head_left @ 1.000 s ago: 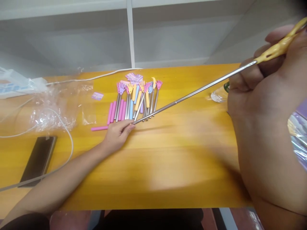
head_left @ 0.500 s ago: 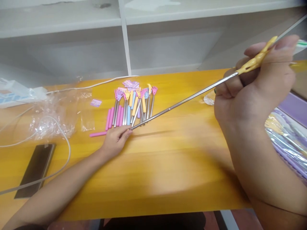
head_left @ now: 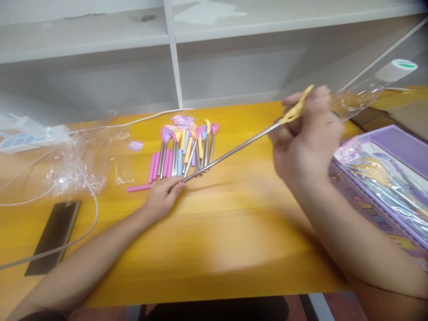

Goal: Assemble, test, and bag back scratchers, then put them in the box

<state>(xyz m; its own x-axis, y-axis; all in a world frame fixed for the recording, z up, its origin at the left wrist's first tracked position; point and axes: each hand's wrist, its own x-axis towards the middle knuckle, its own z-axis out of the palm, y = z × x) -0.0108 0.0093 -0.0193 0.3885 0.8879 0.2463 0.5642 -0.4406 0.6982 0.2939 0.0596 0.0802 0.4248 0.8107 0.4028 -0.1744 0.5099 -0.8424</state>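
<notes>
The extended scratcher (head_left: 230, 154) slants above the tabletop (head_left: 220, 267), between its front and back edges, rising rightward. The left hand (head_left: 165, 195) is closed around its lower end, the right hand (head_left: 306, 142) around its yellow head (head_left: 291, 116); the hands are well apart. Shorter scratchers (head_left: 178, 136) and pink tubes (head_left: 155, 166) lie toward the back edge, clear plastic (head_left: 76, 171) toward the left, an open purple box (head_left: 394, 141) toward the right.
</notes>
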